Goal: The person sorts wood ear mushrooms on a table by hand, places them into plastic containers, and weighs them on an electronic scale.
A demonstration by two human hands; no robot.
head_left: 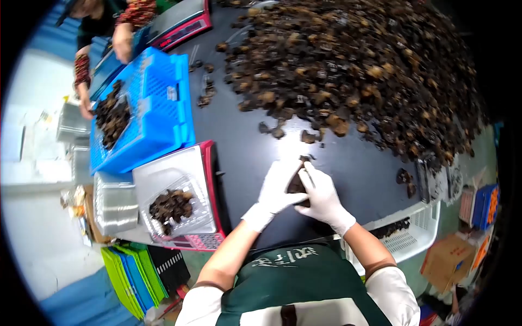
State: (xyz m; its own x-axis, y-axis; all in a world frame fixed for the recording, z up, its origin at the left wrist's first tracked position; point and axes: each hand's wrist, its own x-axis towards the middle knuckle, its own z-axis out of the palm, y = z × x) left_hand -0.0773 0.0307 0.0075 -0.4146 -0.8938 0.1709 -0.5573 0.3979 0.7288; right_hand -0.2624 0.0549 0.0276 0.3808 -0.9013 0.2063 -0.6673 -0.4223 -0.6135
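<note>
My left hand (276,189), in a white glove, curves around a small handful of dark brown mushroom-like pieces (297,185) on the dark table. From the other side my right hand (324,199), also gloved in white, closes on the same pieces, the fingertips of both hands nearly meeting. Much of the handful is hidden under the gloves. Beyond my hands spreads a large heap of the same pieces (348,81). To the left, a clear plastic tray (202,213) with some pieces rests on a red-edged scale (209,163).
A blue crate (182,108) holds a filled tray; a co-worker's hand (123,43) is beside it. Another scale (182,30) stands behind. Stacked clear trays (116,204) are left of the near scale. A white basket (424,228) sits below the table edge, right.
</note>
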